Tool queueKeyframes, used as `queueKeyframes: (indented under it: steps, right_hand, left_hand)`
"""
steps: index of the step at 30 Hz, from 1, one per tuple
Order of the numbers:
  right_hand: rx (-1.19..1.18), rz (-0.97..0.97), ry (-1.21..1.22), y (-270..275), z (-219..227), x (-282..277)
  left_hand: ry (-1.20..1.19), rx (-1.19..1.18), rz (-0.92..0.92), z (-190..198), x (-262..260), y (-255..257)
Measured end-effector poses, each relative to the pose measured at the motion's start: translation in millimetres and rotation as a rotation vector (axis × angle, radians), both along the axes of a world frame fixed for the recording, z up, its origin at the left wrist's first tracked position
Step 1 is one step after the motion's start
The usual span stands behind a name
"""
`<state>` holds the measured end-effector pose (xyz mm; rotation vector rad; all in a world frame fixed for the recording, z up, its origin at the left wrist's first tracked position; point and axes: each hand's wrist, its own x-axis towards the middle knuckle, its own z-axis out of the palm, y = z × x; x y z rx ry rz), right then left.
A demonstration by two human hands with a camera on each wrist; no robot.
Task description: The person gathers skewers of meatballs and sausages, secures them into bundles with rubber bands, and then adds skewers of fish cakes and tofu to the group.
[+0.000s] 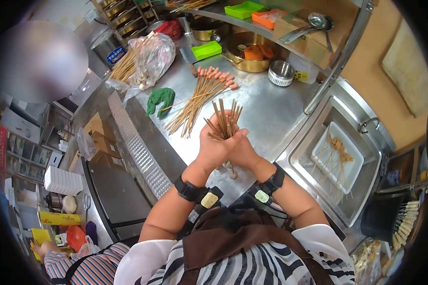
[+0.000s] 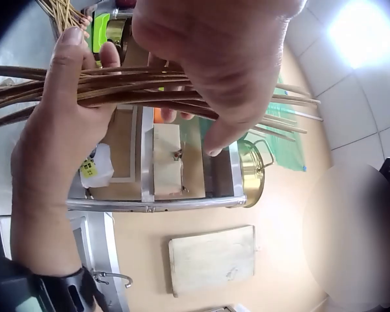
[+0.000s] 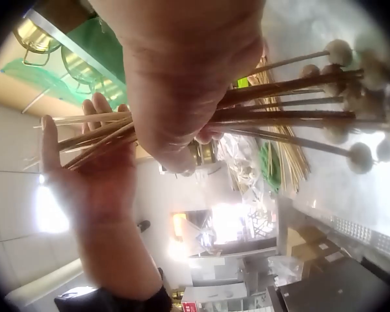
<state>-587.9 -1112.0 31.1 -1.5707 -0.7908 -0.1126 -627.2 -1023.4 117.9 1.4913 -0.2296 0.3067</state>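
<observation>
A bundle of thin brown skewers (image 1: 229, 124) (image 2: 140, 91) (image 3: 286, 118) stands in both hands above the steel counter, bare ends up. Small round pale pieces (image 1: 233, 175) (image 3: 360, 158) are on its lower ends. My left hand (image 1: 211, 148) (image 2: 214, 58) (image 3: 101, 188) grips it around the upper part, thumb on one side and fingers on the other. Lower along the sticks, my right hand (image 1: 245, 151) (image 2: 68, 127) (image 3: 188, 78) holds them between thumb and fingers. The palms hide part of the bundle.
Skewers with pink tips (image 1: 195, 102) lie fanned on the counter (image 1: 271, 111), beside a green cloth (image 1: 160, 101). Behind are a plastic bag (image 1: 156, 57), a green tray (image 1: 207, 50) and a brass pot (image 1: 247, 65). A sink (image 1: 299, 159) holding a white tray is right; another person (image 1: 95, 261) is left.
</observation>
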Motion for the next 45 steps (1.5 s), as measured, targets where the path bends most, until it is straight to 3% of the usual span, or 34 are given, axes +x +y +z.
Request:
queueKeyframes:
  steps: [2, 3, 5, 7, 9, 10, 12, 13, 14, 17, 19, 20, 22, 23, 24, 25, 26, 28, 29, 30, 32, 34, 35, 36, 38, 39, 41, 44, 45]
  right_hand:
    - [-0.127, 0.059, 0.212, 0, -16, 2]
    - [0.02, 0.103, 0.357, 3, -10, -4]
    - [0.047, 0.072, 0.221, -1, 31, -14]
    - [0.076, 0.051, 0.094, -1, 38, -16]
    - [-0.31, 0.119, 0.244, -7, 26, -9]
    - [-0.31, 0.126, 0.238, -5, 16, -7]
    - [-0.199, 0.197, 0.14, 1, -3, -6]
    - [-0.045, 0.188, 0.294, 4, 15, -17]
    - [-0.047, 0.194, 0.301, 6, 28, -23]
    - [0.105, 0.231, 0.322, 5, 55, -27]
    - [-0.161, 0.318, 0.238, -1, 64, -26]
    - [-0.167, 0.336, 0.238, -3, 67, -28]
    - [0.02, 0.265, -0.118, -4, 71, -26]
    - [-0.121, 0.245, -0.246, -8, 58, -18]
    - [-0.114, 0.261, -0.242, -5, 56, -14]
    - [-0.107, 0.153, -0.394, 2, 56, -9]
    - [-0.103, 0.032, -0.545, 7, 57, -3]
    - [-0.185, -0.065, -0.632, 13, 50, 14]
    - [-0.291, -0.058, -0.686, 17, 53, 23]
    - [-0.401, -0.055, -0.734, 20, 55, 32]
    - [-0.539, -0.133, -0.76, 29, 43, 56]
    - [-0.659, -0.052, -0.841, 37, 23, 80]
    - [-0.738, -0.025, -0.834, 41, 10, 87]
    - [-0.765, -0.071, -0.804, 47, 0, 93]
    - [-0.918, 0.076, -0.796, 52, -15, 101]
    - [-0.949, 0.05, -0.765, 55, -27, 102]
    - [-0.98, 0.092, -0.727, 64, -49, 103]
    - [-1.051, 0.035, -0.727, 72, -58, 100]
    - [-1.068, 0.01, -0.704, 73, -60, 97]
  left_hand:
    - [0.121, 0.036, 0.078, -1, -1, 1]
    - [0.131, -0.012, 0.083, 7, -6, -1]
    - [0.038, 0.011, 0.115, 22, -14, -3]
    - [-0.092, -0.065, 0.091, 30, -13, -3]
    - [-0.038, -0.138, 0.085, 24, -7, 0]
    - [0.011, -0.209, 0.068, 20, -4, 4]
    - [0.181, -0.066, -0.034, 9, -10, 17]
    - [0.175, 0.032, -0.038, 9, -14, 17]
    - [0.176, 0.128, -0.042, 9, -19, 15]
    - [0.053, 0.041, 0.011, 8, -24, 5]
    - [0.003, 0.099, 0.019, 22, -34, 5]
    - [-0.044, 0.159, 0.021, 34, -42, 7]
    - [0.015, 0.065, -0.031, 54, -53, 15]
    - [-0.1, 0.129, -0.137, 58, -53, 22]
    - [-0.207, 0.196, -0.249, 60, -53, 32]
    - [-0.257, 0.351, -0.341, 64, -54, 49]
    - [-0.251, 0.355, -0.344, 62, -57, 63]
    - [-0.048, 0.193, -0.355, 49, -58, 89]
    - [0.113, -0.061, -0.415, 37, -55, 107]
    - [0.218, -0.112, -0.352, 17, -45, 128]
    - [0.592, -0.336, -0.495, -19, -24, 167]
    - [0.777, -0.593, -0.723, -46, -1, 182]
    - [0.837, -0.588, -0.802, -71, 10, 192]
    - [0.895, -0.778, -0.898, -84, 20, 198]
    - [1.046, -0.857, -1.011, -107, 36, 205]
    - [1.071, -0.857, -1.054, -115, 42, 204]
    - [1.063, -0.471, -1.089, -127, 53, 201]
    - [1.233, -0.285, -1.139, -146, 62, 201]
    - [1.3, -0.277, -1.076, -148, 60, 197]
